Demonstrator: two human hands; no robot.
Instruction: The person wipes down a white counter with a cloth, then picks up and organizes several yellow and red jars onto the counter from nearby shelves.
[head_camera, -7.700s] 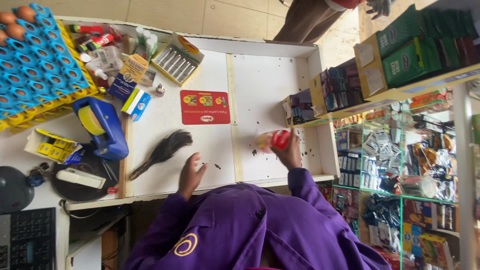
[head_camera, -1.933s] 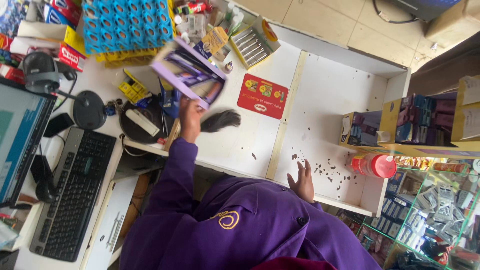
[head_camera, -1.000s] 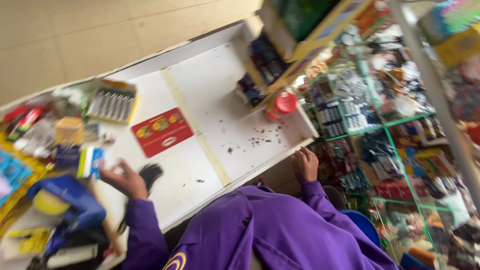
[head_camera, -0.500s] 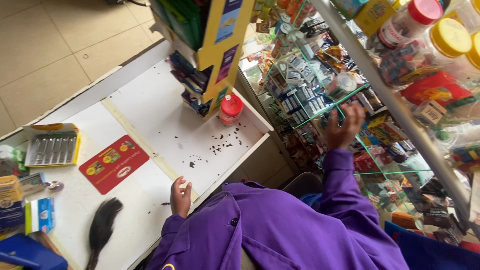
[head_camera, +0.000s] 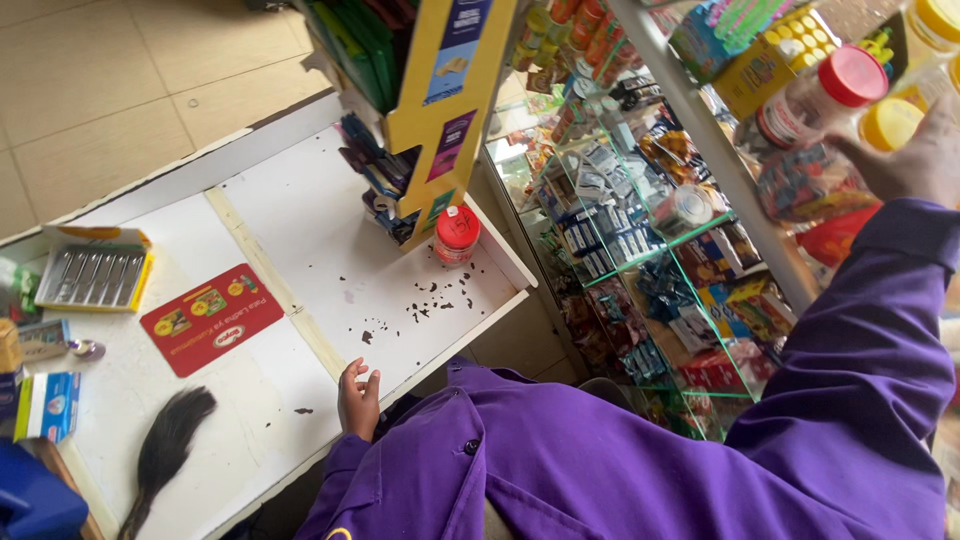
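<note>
Our left hand (head_camera: 358, 400) rests loosely open on the white surface (head_camera: 330, 250) edge; right hand (head_camera: 910, 160) reaches to clear red-lidded jar (head_camera: 815, 95), grip state unclear

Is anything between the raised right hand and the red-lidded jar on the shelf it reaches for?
Nothing visible. The right hand is up at the shelf, right beside the red-lidded jar, with no item between them; contact cannot be told. Yellow-lidded jars crowd it closely. The left hand rests on the counter edge.

The person wears a loose purple long-sleeved garment with a dark button and a yellow emblem.
</note>
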